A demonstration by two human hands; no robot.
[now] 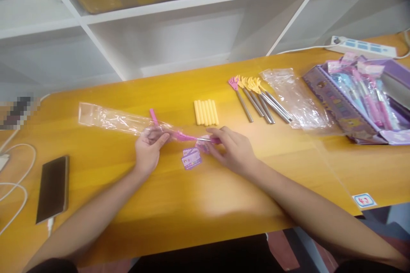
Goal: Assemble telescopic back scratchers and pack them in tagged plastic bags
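Note:
My left hand [150, 147] is closed on a long clear plastic bag [112, 119], which stretches off to the left. My right hand [235, 149] pinches a pink back scratcher [202, 139] by its handle end, and its pink head points left, at the bag's mouth beside my left fingers. How far the head sits inside the bag, I cannot tell. Behind my left hand a pink tube [153, 116] lies on the table. Small purple cards [191, 158] lie just below the back scratcher. Several yellow tubes [206, 113] lie in a row beyond my right hand.
Several back scratchers with metal rods [265, 101] lie at the back right, near more clear bags [297, 100]. A purple display box [339, 102] holds bagged pieces. A power strip [363, 47], phone [53, 188] and cables lie around the wooden table [179, 222]; white shelving [198, 8] stands behind.

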